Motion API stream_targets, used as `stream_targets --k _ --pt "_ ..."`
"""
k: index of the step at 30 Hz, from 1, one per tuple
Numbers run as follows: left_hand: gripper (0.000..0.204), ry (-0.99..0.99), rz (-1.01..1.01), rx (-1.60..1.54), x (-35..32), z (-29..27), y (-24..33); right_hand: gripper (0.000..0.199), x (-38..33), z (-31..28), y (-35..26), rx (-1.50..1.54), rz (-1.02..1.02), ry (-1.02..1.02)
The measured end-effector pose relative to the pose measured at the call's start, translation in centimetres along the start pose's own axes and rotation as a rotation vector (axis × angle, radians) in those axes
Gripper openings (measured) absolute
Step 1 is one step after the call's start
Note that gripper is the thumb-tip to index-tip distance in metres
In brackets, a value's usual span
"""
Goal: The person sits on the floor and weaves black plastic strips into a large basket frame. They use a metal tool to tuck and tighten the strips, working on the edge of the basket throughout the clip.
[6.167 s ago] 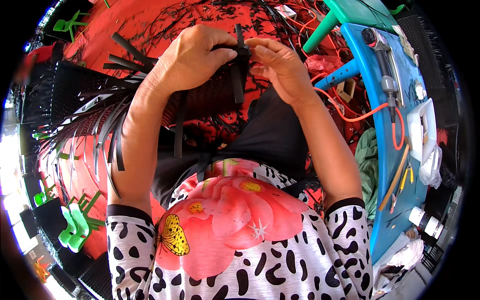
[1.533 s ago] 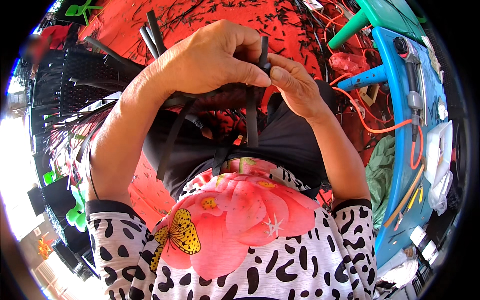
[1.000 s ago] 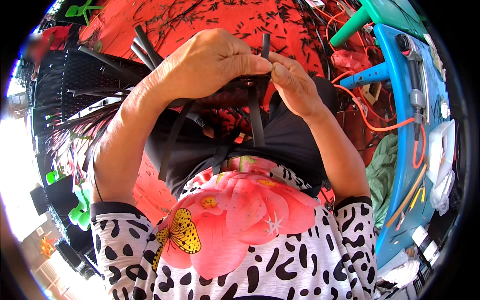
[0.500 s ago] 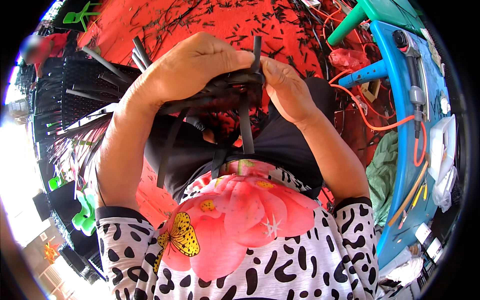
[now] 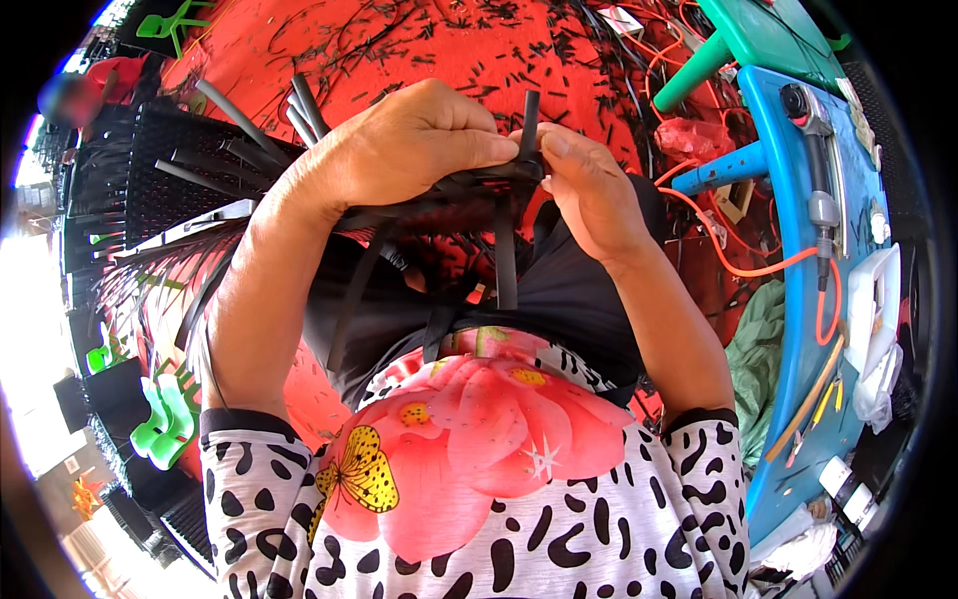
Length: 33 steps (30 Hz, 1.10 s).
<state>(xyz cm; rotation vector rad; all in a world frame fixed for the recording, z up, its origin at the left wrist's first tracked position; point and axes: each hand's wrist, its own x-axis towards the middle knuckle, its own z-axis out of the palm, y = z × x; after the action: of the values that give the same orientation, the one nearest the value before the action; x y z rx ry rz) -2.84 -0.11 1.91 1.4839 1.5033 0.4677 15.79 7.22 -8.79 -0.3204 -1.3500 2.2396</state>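
A dark woven piece [image 5: 439, 205] made of flat black strips sits before me above my lap. My left hand [image 5: 424, 135] is closed over its top, the thumb pressed beside a short black strip [image 5: 532, 112] that stands upright. At the right end of the weave, my right hand [image 5: 591, 190] pinches with thumb and index finger against the base of that strip. One loose strip [image 5: 506, 260] hangs down from the weave toward my lap. Other strip ends [image 5: 239, 120] stick out left of my left wrist. My palms hide part of the weave.
Cut black scraps lie over the red floor covering [image 5: 419, 45]. On the right, a blue table [image 5: 783, 399] holds a corded power tool [image 5: 824, 170], a white tray [image 5: 875, 299] and a wooden stick [image 5: 806, 394]. An orange cord [image 5: 753, 271] runs off it. Green stool behind [image 5: 699, 70].
Both hands and the woven piece have shifted slightly right and down in the picture. The left thumb and the right fingers stay at the upright strip.
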Motion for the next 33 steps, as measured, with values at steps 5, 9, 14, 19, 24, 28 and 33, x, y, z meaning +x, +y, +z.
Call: stream_targets --k 5,9,14,19,24,28,33 --pt "0.028 0.042 -0.015 0.024 0.1 0.6 0.6 0.024 0.7 0.8 -1.8 -0.065 -0.003 0.095" --pt "0.027 0.040 0.037 0.052 0.0 0.6 0.8 0.018 1.2 2.2 -3.5 -0.176 -0.048 0.204" --pt "0.026 0.112 0.174 0.040 0.3 1.1 -0.3 0.020 2.4 2.4 -4.4 -0.566 -0.207 0.188" --pt "0.024 0.112 0.132 0.160 0.3 0.6 0.8 0.025 3.8 1.7 -3.9 -0.667 -0.226 0.257" --pt "0.023 0.189 0.162 0.130 0.4 1.4 0.3 0.025 3.8 1.7 -4.1 -0.786 -0.222 0.292" --pt "0.025 0.171 0.092 0.152 0.4 1.3 0.3 0.027 4.9 1.4 -4.5 -0.857 -0.253 0.167" --pt "0.022 0.174 -0.001 -0.187 0.6 0.5 0.1 0.026 5.4 0.7 -4.7 -0.754 -0.265 0.043"
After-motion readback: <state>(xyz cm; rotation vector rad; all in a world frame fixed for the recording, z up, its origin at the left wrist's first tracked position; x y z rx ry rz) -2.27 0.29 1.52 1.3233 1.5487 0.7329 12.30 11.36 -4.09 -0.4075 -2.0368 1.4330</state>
